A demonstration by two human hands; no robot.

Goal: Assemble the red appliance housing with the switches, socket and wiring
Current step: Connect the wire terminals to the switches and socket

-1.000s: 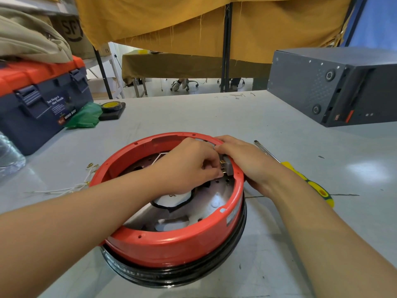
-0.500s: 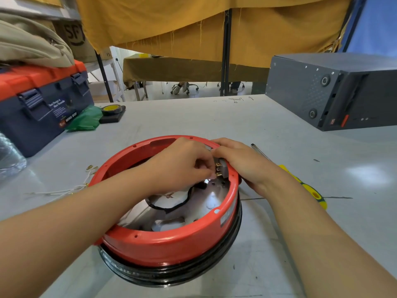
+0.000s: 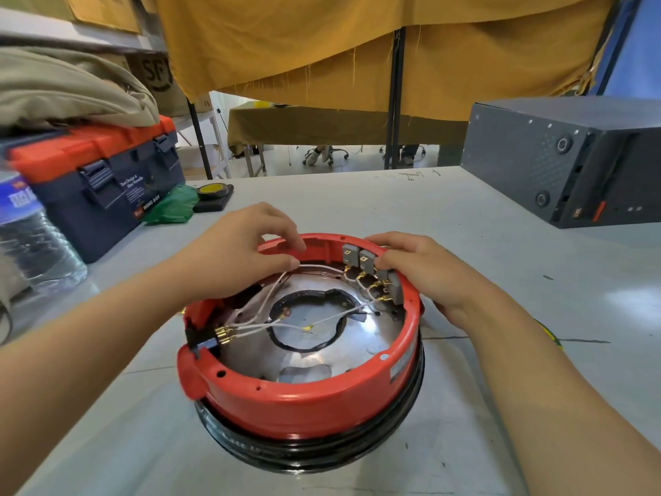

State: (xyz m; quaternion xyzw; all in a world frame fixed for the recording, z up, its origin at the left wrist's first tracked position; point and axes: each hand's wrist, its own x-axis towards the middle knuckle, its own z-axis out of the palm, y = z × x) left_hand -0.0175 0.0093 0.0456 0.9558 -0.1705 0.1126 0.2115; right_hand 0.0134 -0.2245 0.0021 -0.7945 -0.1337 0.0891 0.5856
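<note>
Two hands work at the red housing (image 3: pixel 304 402), which sits mid-frame on the desk (image 3: pixel 465 216). Our left hand (image 3: pixel 243 259) pinches a white wire (image 3: pixel 307 268) in a narrow grip; our right hand (image 3: pixel 422 270) curls over the rim beside grey switches (image 3: pixel 368 261).

Red housing (image 3: pixel 304 399) on grey worktop (image 3: pixel 500 281); left hand (image 3: pixel 246 252) pinching white wire (image 3: pixel 322 268), right hand (image 3: pixel 422 270) gripping rim by switches (image 3: pixel 368 263).
</note>
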